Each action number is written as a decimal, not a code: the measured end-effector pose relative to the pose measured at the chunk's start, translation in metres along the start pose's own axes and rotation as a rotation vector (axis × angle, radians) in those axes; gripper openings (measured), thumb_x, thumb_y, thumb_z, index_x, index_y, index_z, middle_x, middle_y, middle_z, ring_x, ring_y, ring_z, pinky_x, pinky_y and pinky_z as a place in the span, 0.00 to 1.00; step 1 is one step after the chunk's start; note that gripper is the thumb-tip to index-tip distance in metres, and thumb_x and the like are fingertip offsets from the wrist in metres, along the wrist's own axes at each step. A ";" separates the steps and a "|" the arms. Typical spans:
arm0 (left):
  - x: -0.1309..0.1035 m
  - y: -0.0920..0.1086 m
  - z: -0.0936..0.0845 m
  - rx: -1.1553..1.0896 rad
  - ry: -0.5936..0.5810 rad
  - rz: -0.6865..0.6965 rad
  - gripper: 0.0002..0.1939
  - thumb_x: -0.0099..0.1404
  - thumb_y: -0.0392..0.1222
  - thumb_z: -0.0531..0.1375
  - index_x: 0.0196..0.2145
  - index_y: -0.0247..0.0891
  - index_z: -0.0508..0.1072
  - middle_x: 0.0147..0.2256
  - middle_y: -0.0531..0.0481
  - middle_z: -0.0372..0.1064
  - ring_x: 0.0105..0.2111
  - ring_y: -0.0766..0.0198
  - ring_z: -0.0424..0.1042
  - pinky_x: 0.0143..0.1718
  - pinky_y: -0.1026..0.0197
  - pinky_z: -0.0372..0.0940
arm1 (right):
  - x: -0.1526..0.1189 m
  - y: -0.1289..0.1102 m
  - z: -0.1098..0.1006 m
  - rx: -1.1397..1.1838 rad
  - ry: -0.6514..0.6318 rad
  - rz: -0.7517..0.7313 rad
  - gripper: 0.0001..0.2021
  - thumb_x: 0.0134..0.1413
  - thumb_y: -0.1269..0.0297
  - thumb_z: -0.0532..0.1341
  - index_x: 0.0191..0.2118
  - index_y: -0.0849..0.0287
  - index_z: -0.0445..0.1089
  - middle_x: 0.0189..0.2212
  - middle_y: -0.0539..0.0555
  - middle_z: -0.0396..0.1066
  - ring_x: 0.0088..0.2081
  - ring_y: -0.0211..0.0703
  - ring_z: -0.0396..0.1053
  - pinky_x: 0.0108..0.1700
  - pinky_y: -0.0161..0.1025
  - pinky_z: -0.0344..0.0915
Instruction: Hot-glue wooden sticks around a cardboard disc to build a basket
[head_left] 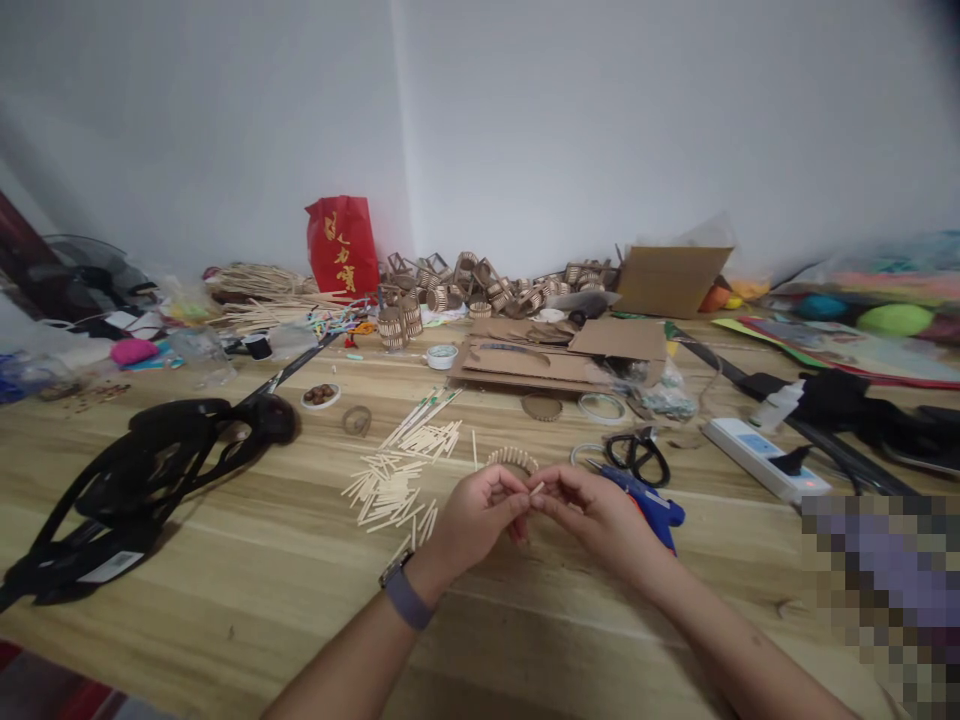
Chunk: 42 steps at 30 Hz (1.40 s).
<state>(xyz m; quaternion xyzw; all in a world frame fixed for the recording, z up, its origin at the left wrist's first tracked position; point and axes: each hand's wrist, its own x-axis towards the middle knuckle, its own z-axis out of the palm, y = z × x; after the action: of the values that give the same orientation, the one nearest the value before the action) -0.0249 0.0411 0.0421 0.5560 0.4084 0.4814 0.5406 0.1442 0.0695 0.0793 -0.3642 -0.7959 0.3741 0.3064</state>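
Both hands meet over the table in the lower middle. My left hand, with a watch on the wrist, is closed in a pinch. Against it, my right hand pinches too. A short pale wooden stick shows between their fingertips; the fingers hide much of it. Just beyond stands a ring edged with short upright sticks, partly covered by the hands. Loose wooden sticks lie scattered left of my left hand. A blue glue gun lies beside my right hand, partly behind it.
Black-handled scissors and a white power strip lie to the right. Cardboard sheets and several small stick-sided cups are farther back. A black strap-like item occupies the left. A red bag stands by the wall.
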 end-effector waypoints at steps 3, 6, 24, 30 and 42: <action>0.001 -0.005 -0.003 0.237 0.101 0.034 0.11 0.64 0.48 0.57 0.36 0.37 0.67 0.23 0.56 0.66 0.22 0.67 0.67 0.26 0.65 0.64 | 0.001 0.008 -0.007 -0.140 -0.002 -0.001 0.08 0.56 0.61 0.55 0.33 0.55 0.70 0.26 0.50 0.74 0.29 0.42 0.70 0.33 0.36 0.64; 0.005 -0.010 -0.009 0.598 0.305 0.185 0.12 0.62 0.44 0.59 0.43 0.39 0.67 0.37 0.49 0.70 0.37 0.61 0.70 0.41 0.57 0.66 | 0.005 0.019 -0.012 -0.283 -0.023 -0.063 0.08 0.55 0.66 0.55 0.32 0.56 0.71 0.28 0.51 0.75 0.31 0.43 0.70 0.35 0.37 0.64; 0.026 -0.041 -0.026 0.757 0.069 0.107 0.62 0.42 0.39 0.74 0.66 0.38 0.41 0.64 0.32 0.46 0.64 0.42 0.48 0.63 0.38 0.43 | 0.011 0.059 0.011 -0.609 -0.013 -0.193 0.07 0.52 0.68 0.59 0.29 0.54 0.76 0.50 0.55 0.69 0.58 0.59 0.53 0.56 0.59 0.48; 0.027 -0.042 -0.027 0.713 0.057 0.097 0.62 0.42 0.36 0.73 0.66 0.40 0.40 0.65 0.34 0.43 0.64 0.43 0.47 0.63 0.40 0.42 | 0.012 0.059 0.012 -0.637 0.013 -0.262 0.08 0.52 0.71 0.58 0.31 0.53 0.75 0.45 0.54 0.72 0.55 0.55 0.58 0.54 0.53 0.50; 0.029 -0.044 -0.031 0.666 0.067 0.124 0.61 0.42 0.36 0.73 0.66 0.38 0.42 0.62 0.36 0.53 0.61 0.46 0.54 0.61 0.47 0.52 | 0.011 0.052 0.010 -0.802 0.021 -0.360 0.07 0.55 0.70 0.59 0.30 0.53 0.73 0.34 0.52 0.75 0.43 0.48 0.64 0.52 0.49 0.46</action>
<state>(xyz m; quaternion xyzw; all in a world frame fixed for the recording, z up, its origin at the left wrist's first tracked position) -0.0461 0.0795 -0.0006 0.7097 0.5262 0.3715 0.2852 0.1490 0.0982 0.0333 -0.3137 -0.9258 -0.0275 0.2093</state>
